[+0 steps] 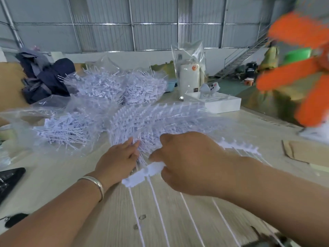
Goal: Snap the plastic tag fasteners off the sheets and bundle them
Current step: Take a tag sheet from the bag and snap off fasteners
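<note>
Pale lilac-white plastic covers most of this wooden worktable [53, 175], and I will take it from left to right. At the far left edge lies a black ridged object [9, 179], partly cut off. Behind it, a heap of dark navy cloth [48, 81] sits beside clear plastic bags stuffed with loose tag fasteners [114, 86], probably the stock already pulled free and waiting to be bundled. In the middle, a fanned stack of uncut fastener sheets [160, 120] spreads across the table like combs. The person's left hand [117, 159], a silver bangle [94, 186] on its wrist, rests with fingers fairly straight on the near ends of the stack, seemingly pinning it so it will not slide. The right hand [188, 161] curls its thumb and fingers round a thick white strip of joined fastener heads [144, 173], whose thin stems trail toward the viewer; that hold looks suited to snapping the strip away. Further right stand a clear bag holding a white cylinder [188, 79] and a white flat box [222, 104]. At the far right an orange, blurred shape [299, 72] intrudes; I cannot tell what it is.
</note>
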### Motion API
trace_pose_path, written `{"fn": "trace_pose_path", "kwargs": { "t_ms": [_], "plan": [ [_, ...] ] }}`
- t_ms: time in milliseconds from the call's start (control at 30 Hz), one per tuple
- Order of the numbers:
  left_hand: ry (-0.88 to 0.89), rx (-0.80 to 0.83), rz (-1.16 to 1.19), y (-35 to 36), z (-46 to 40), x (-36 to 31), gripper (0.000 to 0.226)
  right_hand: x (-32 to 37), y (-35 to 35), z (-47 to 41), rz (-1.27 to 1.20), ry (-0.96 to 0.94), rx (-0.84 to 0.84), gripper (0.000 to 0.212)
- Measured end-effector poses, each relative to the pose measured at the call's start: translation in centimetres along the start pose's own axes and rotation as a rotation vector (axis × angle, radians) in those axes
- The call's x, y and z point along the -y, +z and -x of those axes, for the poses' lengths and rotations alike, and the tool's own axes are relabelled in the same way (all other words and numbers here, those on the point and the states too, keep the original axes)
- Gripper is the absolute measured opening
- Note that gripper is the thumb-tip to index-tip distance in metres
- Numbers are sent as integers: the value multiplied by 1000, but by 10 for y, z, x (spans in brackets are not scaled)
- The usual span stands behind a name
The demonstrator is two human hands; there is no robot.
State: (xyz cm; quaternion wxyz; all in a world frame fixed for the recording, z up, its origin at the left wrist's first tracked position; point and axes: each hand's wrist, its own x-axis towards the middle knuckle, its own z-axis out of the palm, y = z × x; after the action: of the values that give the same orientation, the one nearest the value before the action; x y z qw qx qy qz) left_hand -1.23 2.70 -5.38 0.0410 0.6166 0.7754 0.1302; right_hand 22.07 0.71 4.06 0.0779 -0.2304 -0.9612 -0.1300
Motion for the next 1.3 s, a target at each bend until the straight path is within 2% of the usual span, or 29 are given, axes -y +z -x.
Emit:
{"fn": "trace_pose_path", "kwargs": {
  "t_ms": [67, 167, 233, 267, 300, 333, 400, 467, 500, 567, 633, 667, 767, 867, 967, 1133, 1267, 1300],
  "plan": [
    [20, 20, -26, -7, 2, -4, 49, 8, -6, 1, 7, 12, -14, 22],
    [27, 46, -22, -18, 12, -6, 46, 17, -12, -2, 98, 3, -87, 23],
    [24, 20, -49, -25, 19, -7, 31, 17, -18, -6, 196, 14, -144, 20],
    [1, 20, -12, -30, 22, -10, 18, 17, -21, -9, 234, 24, -170, 19],
    [-25, 16, 40, -36, 25, -13, 16, 16, -25, -12, 267, 31, -190, 22],
    [-41, -24, 104, -43, 27, -16, 23, 16, -30, -14, 291, 28, -207, 27],
    [-28, -246, 257, -54, 26, -18, 25, 14, -38, -21, 337, 16, -241, 30],
    [-8, -460, 600, -65, 22, -17, 20, 9, -36, -33, 376, 11, -284, 37],
    [-21, -474, 821, -70, 19, -17, 19, 4, -32, -42, 376, 25, -290, 36],
    [-61, -317, 1123, -81, 13, -15, 31, -6, -22, -61, 374, 88, -236, 31],
    [-64, -184, 1229, -86, 9, -12, 46, -18, -7, -78, 364, 153, -134, 33],
    [-50, -161, 1229, -86, 9, -11, 44, -24, 1, -84, 357, 160, -104, 34],
    [-30, -153, 1167, -72, 10, -4, 19, -40, 29, -100, 344, 81, -87, 34],
    [-104, -168, 1105, -50, 12, 8, 6, -47, 54, -108, 88, 125, -114, 35],
    [-159, -134, 1132, -36, 16, 19, 10, -49, 79, -107, -292, 253, -170, 36],
    [-114, -59, 1224, -27, 19, 18, 21, -44, 102, -92, -691, 382, -366, 38],
    [-133, -58, 1382, -29, 20, 14, 6, -42, 100, -86, -878, 382, -427, 36],
    [-147, -62, 1425, -30, 21, 13, 9, -42, 100, -85, -893, 375, -421, 37]
  ]
}}
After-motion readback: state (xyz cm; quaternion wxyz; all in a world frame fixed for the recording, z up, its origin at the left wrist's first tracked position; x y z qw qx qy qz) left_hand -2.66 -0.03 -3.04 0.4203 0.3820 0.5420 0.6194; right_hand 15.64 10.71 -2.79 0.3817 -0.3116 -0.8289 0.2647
